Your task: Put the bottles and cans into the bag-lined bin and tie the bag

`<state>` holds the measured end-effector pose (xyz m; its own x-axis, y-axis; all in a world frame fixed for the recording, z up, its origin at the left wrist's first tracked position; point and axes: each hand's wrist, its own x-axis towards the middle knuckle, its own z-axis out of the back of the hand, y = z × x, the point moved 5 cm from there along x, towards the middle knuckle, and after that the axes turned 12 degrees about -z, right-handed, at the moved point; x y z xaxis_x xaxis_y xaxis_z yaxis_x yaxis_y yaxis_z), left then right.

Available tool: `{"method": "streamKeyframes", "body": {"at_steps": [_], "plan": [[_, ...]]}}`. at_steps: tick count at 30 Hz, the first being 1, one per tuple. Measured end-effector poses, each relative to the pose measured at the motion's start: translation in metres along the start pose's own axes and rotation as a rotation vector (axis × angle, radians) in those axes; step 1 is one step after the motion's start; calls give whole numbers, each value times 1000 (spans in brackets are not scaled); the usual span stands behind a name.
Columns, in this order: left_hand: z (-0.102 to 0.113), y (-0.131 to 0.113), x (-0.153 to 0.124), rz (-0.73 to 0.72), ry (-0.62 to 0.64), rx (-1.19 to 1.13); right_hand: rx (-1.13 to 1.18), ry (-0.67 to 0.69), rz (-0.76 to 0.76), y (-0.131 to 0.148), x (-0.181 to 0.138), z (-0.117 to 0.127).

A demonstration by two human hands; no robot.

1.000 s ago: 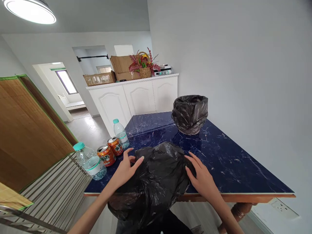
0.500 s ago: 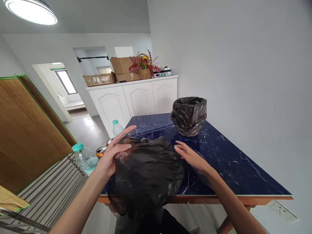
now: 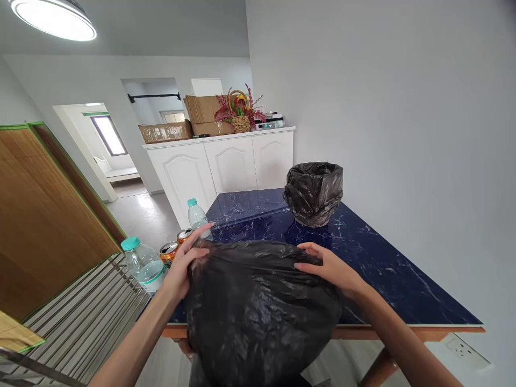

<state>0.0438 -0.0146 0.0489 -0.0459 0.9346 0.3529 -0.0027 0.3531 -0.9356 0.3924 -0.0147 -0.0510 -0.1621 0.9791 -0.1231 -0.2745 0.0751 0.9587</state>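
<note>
A large black plastic bag [image 3: 258, 312] bulges at the near edge of the blue marble table [image 3: 374, 269], stretched wide between my hands. My left hand [image 3: 185, 263] grips the bag's left top edge, thumb and fingers closed on the plastic with one finger sticking out. My right hand [image 3: 326, 266] pinches the bag's right top edge, fingers curled over it. Whatever the bag covers is hidden. A small bin lined with a black bag [image 3: 313, 192] stands further back on the table.
Two water bottles [image 3: 142, 264] [image 3: 195, 213] and two orange drink cans [image 3: 168, 251] stand along the table's left edge. A slatted rack [image 3: 80, 333] lies lower left beside a wooden panel. White cabinets [image 3: 220, 161] with cardboard boxes and a flower basket stand behind.
The bag has been pulled wider and fuller across the table edge. My right hand moved from hovering beside it to gripping its right top edge; my left hand dropped onto the left edge.
</note>
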Motion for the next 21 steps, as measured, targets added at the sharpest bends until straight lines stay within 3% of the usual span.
{"method": "streamKeyframes", "body": {"at_steps": [7, 10, 13, 16, 18, 21], "plan": [[-38, -95, 12, -335, 77, -65, 355, -34, -71, 25, -24, 25], [-48, -106, 21, -425, 117, -4, 260, -198, 0, 16, -17, 33], [-54, -84, 41, -432, 187, 129, 24, -430, 105, -6, -4, 40], [-51, -36, 68, -353, 257, 424, -207, -603, 107, -32, 7, 43], [-46, 1, 82, -287, 358, 675, -269, -643, 68, -46, 10, 45], [-33, 44, 93, -234, 458, 832, -318, -641, 36, -56, 8, 47]]}}
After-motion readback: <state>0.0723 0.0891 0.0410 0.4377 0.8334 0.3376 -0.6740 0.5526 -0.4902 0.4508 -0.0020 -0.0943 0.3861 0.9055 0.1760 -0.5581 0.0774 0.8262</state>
